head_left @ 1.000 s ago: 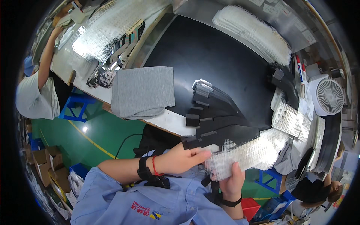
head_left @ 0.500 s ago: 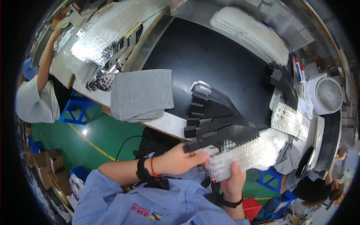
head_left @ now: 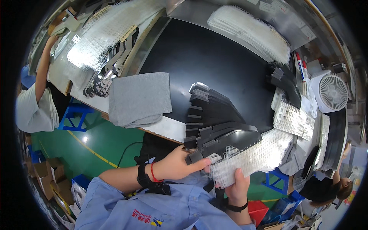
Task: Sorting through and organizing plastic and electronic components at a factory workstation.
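Observation:
My right hand [head_left: 237, 186] grips the near edge of a translucent white plastic grid sheet [head_left: 245, 163], thumb on top and fingers underneath. At the sheet's left corner, the fingers of my left hand [head_left: 178, 164] are closed, the thumb tip against the edge. What lies under that thumb is partly hidden. Just above the left hand are the notched ends of thin black plates [head_left: 220, 115], which fan out over the black mat and overlap the sheet's far edge. Behind the fan is the black work mat [head_left: 214, 50].
Left of the mat lies a folded grey cloth [head_left: 140, 97]. Further grid sheets [head_left: 249, 32] are stacked at the back. On the right are a small white fan [head_left: 332, 92], more black plates [head_left: 286, 84] and red markers [head_left: 299, 63]. Co-workers sit on both sides; one's arm [head_left: 43, 73] shows at left.
The view has shifted slightly, so the bench things appear a little further left. Both hands keep their places at the sheet, the left thumb slightly lower.

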Tool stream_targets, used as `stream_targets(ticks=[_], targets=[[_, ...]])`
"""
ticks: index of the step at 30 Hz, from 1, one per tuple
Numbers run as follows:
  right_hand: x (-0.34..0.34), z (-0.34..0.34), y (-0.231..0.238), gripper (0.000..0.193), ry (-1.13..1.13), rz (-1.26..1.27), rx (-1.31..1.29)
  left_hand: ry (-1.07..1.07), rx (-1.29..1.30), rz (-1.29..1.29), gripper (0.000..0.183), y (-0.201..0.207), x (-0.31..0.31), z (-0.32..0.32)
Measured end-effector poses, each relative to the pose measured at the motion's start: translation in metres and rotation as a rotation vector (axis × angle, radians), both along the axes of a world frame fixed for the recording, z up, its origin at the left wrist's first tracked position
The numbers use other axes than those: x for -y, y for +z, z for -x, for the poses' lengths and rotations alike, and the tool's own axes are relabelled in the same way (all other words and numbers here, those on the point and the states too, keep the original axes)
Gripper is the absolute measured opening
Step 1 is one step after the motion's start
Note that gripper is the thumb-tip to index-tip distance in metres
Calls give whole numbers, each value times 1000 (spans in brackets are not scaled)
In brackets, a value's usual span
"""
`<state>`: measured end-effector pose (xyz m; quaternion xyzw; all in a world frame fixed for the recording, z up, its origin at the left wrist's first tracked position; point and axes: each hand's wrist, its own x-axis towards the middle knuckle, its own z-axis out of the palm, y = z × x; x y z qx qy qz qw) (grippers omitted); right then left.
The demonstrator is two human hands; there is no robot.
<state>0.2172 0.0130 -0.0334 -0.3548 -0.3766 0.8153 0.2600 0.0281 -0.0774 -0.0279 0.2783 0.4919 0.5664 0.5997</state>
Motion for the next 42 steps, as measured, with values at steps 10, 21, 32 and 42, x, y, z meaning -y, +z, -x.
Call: stream_targets(ticks=[10,21,32,42], targets=[[-5,-30,-9,65,63,26,28,-71,45,-110,24,-19,3,-3],[-1,-37,-15,66,33,135,-73,-358,-508,-22,21,0,11,26],[-1,-36,-20,57,-35,21,-57,-182,-1407,-300,18,91,-36,33],[-5,-37,-21,58,1,48,-91,-182,-1699,-282,26,60,-68,8]])
